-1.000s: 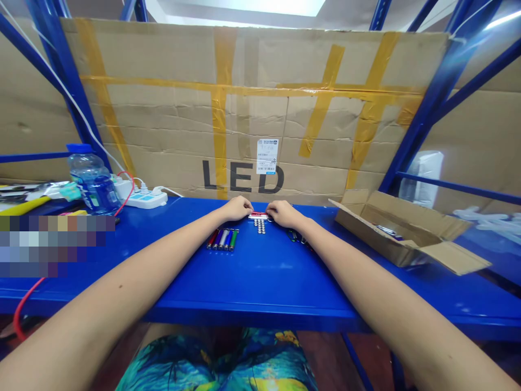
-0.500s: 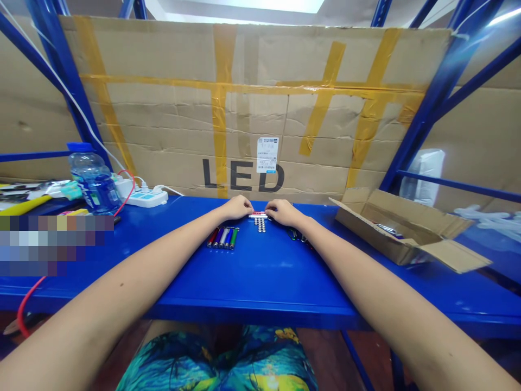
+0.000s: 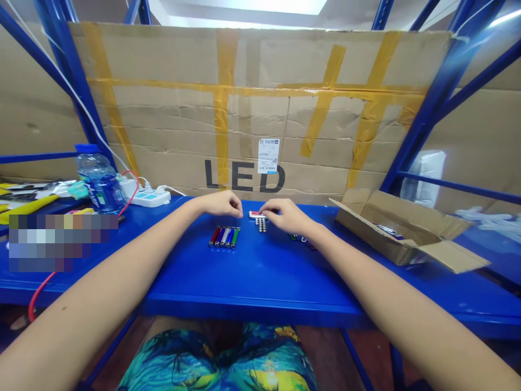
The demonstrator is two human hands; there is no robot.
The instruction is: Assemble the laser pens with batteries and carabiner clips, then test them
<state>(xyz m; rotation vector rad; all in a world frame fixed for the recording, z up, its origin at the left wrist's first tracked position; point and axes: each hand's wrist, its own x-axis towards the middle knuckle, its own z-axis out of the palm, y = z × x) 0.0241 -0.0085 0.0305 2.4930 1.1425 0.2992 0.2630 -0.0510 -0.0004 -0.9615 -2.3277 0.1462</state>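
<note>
My left hand [image 3: 223, 204] hovers over the back of the blue table, left of the small parts. Its fingers are curled together, and whatever they may hold is hidden. My right hand [image 3: 287, 215] has its fingertips pinched at the right end of the small red-and-white sticks [image 3: 254, 214]; I cannot make out what is between them. Just in front of these sticks lie several small round silver pieces [image 3: 261, 224] in rows. A row of metallic tubes [image 3: 224, 237] in red, blue, silver and green lies side by side, nearer me. Dark small parts [image 3: 293, 237] are partly covered by my right wrist.
An open cardboard box [image 3: 382, 228] stands on the right of the blue table [image 3: 260, 288]. To the left are a plastic bottle [image 3: 100, 182], a white power strip [image 3: 151, 197] and a red cable [image 3: 40, 288]. A large cardboard sheet [image 3: 175, 130] closes off the back.
My left hand has drawn back to the left, away from the red-and-white sticks. My right hand has shifted slightly left over their right end. The view has shifted slightly.
</note>
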